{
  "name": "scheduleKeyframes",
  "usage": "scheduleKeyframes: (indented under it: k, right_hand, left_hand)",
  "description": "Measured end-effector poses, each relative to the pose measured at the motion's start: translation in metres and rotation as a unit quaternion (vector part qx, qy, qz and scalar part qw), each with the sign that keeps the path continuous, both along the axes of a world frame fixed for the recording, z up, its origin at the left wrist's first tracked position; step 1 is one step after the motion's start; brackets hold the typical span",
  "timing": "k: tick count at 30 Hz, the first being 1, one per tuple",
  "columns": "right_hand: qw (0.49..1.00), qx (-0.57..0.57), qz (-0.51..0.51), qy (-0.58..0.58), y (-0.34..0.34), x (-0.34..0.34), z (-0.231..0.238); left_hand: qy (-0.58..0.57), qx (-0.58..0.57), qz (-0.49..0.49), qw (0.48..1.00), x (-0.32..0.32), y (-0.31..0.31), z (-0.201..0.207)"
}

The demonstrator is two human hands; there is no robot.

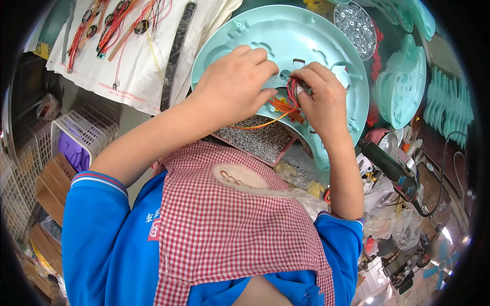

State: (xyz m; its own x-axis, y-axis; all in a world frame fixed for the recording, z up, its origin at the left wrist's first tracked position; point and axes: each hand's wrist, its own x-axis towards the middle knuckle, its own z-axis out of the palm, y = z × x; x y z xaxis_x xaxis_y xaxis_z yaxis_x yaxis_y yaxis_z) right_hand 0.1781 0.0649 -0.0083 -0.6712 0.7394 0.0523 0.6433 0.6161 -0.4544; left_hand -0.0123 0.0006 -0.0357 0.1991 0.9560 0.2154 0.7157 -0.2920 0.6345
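A pale turquoise curved plastic shell [240, 31] lies hollow side up before me, with moulded posts and recesses. My right hand [321, 97] pinches a bundle of red and dark wires [292, 91] over the shell's middle. Beneath the wires sits an orange strip-shaped board [293, 113], and a yellow-orange wire [265, 123] trails from it toward my left forearm. My left hand [237, 81] is over the shell's left part, its fingers curled and its thumb by the board's end; whatever it grips is hidden. A small black bracket-like piece [299, 60] shows between the hands.
Below the shell is a tray of small screws [255, 140]; a round dish of metal parts [355, 30] stands beyond it. Wired assemblies [115, 25] lie on white sacking at left. More turquoise shells [403, 84] and a dark power screwdriver [385, 162] are at right.
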Motion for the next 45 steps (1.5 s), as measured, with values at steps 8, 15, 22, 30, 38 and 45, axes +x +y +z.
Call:
scheduleKeyframes:
  k: [8,15,22,30,38,45]
  right_hand:
    - [0.998,0.010,0.052,-0.046,0.008,-0.001,0.005]
    - [0.996,-0.077,0.011,0.034,0.008,0.004,0.010]
    - [0.985,-0.126,-0.061,0.104,-0.002,0.005,0.003]
    - [0.999,0.007,0.027,0.020,0.007,0.000,-0.005]
    - [0.999,-0.019,-0.019,0.040,0.007,0.015,0.009]
    - [0.994,-0.026,-0.102,0.020,0.003,0.031,0.003]
  left_hand:
    - [-0.011,0.001,-0.002,1.000,0.000,0.002,0.000]
    - [0.020,0.013,-0.018,1.000,0.012,0.025,-0.004]
    - [0.003,0.002,-0.020,1.000,0.012,0.021,-0.003]
    - [-0.008,-0.027,-0.041,0.999,-0.002,0.002,0.005]
    - [0.007,-0.042,-0.052,0.998,-0.002,0.003,0.010]
    - [0.013,-0.028,-0.076,0.997,0.008,0.003,0.006]
